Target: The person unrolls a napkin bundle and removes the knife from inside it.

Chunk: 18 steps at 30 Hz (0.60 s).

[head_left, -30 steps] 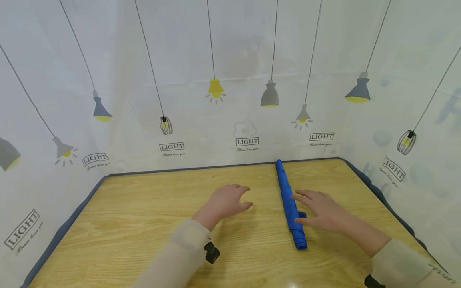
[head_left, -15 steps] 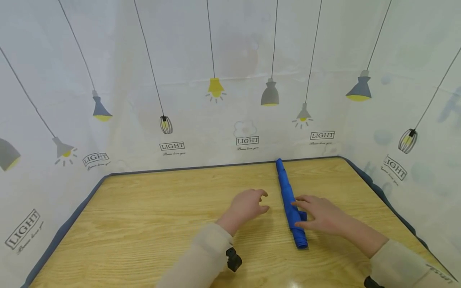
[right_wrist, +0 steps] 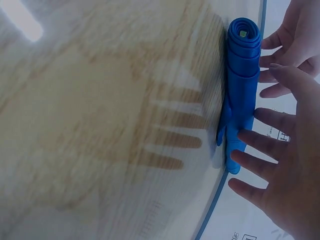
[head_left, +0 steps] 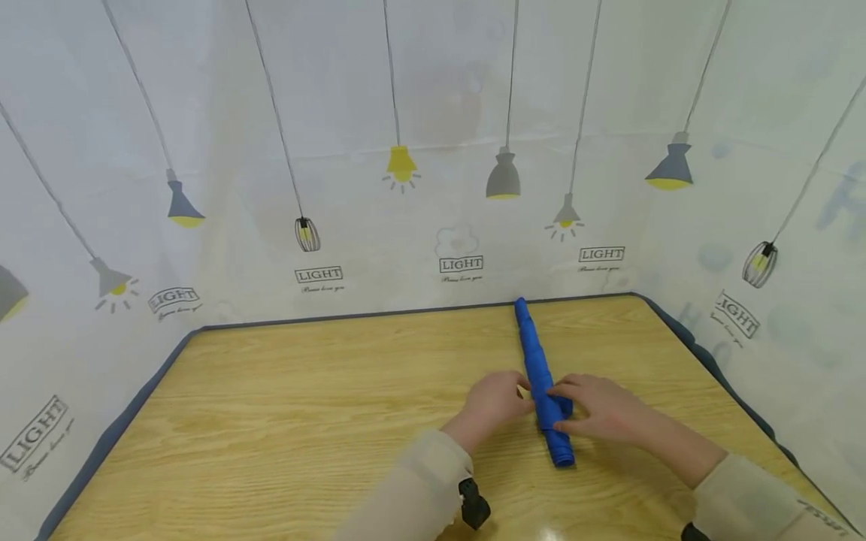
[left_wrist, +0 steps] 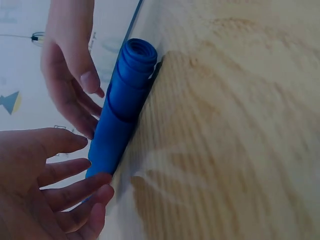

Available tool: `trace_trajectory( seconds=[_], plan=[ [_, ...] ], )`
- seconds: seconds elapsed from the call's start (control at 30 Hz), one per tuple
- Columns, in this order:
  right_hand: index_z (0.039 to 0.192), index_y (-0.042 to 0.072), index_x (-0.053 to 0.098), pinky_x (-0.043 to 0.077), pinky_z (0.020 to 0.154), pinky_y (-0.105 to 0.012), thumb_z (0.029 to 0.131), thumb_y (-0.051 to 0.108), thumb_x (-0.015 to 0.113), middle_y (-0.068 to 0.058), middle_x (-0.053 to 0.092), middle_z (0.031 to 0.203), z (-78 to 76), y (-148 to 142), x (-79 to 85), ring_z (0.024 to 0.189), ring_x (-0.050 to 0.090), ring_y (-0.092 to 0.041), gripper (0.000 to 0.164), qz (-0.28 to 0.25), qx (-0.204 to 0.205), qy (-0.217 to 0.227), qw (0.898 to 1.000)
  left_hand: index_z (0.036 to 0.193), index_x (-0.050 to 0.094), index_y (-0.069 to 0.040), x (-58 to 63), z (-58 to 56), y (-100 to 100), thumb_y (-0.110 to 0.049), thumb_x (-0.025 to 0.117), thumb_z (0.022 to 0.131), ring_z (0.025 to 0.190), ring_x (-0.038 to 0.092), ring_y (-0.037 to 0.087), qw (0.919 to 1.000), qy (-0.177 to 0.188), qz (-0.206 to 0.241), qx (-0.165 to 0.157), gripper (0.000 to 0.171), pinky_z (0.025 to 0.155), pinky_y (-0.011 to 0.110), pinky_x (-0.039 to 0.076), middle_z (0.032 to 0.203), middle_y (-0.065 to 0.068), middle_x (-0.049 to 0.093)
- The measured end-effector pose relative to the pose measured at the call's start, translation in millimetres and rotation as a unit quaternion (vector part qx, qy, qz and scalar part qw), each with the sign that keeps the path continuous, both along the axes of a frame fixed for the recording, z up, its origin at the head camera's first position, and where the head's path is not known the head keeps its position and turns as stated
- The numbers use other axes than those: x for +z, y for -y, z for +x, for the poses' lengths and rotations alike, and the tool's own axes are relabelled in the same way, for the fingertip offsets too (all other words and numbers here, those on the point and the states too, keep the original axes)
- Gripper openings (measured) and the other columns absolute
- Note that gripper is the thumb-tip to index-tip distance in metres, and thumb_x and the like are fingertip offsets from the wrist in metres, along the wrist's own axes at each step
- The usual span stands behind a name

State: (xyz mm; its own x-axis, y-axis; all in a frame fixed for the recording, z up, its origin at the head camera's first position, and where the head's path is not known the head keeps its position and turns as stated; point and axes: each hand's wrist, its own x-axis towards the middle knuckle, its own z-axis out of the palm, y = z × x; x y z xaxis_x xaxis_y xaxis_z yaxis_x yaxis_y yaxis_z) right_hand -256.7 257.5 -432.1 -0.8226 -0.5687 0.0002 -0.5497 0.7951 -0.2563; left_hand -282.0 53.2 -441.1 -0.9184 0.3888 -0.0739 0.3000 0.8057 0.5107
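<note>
One blue roll [head_left: 536, 364] on the wooden tabletop [head_left: 304, 406], right of centre in the head frame, between left hand [head_left: 495, 398] and right hand [head_left: 605, 409]; both with fingers parted, loosely bent, gripping nothing, fingertip contact uncertain. Layered coil end [left_wrist: 141, 52] clearest in the wrist views; greenish spot [right_wrist: 243, 34] at its core, upper right, only in the right one.

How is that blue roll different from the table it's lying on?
Colour: the roll is plain blue; the table is yellowish with wood grain. Shape: the roll is long, narrow and wound in layers; the table is broad and flat. Size: the roll covers only a strip of the table. No likeness stands out.
</note>
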Motion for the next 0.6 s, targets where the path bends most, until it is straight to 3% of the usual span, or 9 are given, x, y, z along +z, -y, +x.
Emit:
trace_trajectory(
  seconds=[0.3, 0.47, 0.6],
  plan=[
    [0.122, 0.007, 0.064, 0.051, 0.079, -0.043, 0.085, 0.049, 0.07, -0.005, 0.061, 0.113, -0.6, 4, -1.9, 0.098, 0.061, -0.023, 0.056, -0.004, -0.012, 0.003, 1.0, 0.104, 0.073, -0.011, -6.6, 0.5, -10, -0.024, 0.071, 0.089, 0.07, 0.055, 0.009, 0.9994, 0.013, 0.009, 0.031, 0.02, 0.064, 0.025, 0.047, 0.092, -0.005, 0.067],
    [0.117, 0.004, 0.065, 0.051, 0.078, -0.041, 0.083, 0.043, 0.075, -0.005, 0.065, 0.106, 0.7, 12, -3.8, 0.093, 0.062, -0.022, 0.053, -0.026, -0.048, 0.011, 0.998, 0.094, 0.074, -0.009, -7.8, 3.1, -11, -0.019, 0.072, 0.085, 0.065, 0.052, 0.011, 0.9991, 0.016, 0.018, 0.035, 0.013, 0.06, 0.024, 0.045, 0.081, -0.003, 0.064],
    [0.114, 0.002, 0.064, 0.047, 0.065, -0.035, 0.082, 0.037, 0.078, 0.0, 0.061, 0.088, 2.0, 20, -5.4, 0.075, 0.057, -0.016, 0.049, -0.062, -0.088, 0.045, 0.993, 0.083, 0.073, -0.01, -8.4, 5.0, -11, -0.016, 0.072, 0.083, 0.057, 0.049, 0.011, 0.9984, 0.02, 0.028, 0.046, 0.006, 0.053, 0.023, 0.04, 0.069, -0.005, 0.058]
  ],
)
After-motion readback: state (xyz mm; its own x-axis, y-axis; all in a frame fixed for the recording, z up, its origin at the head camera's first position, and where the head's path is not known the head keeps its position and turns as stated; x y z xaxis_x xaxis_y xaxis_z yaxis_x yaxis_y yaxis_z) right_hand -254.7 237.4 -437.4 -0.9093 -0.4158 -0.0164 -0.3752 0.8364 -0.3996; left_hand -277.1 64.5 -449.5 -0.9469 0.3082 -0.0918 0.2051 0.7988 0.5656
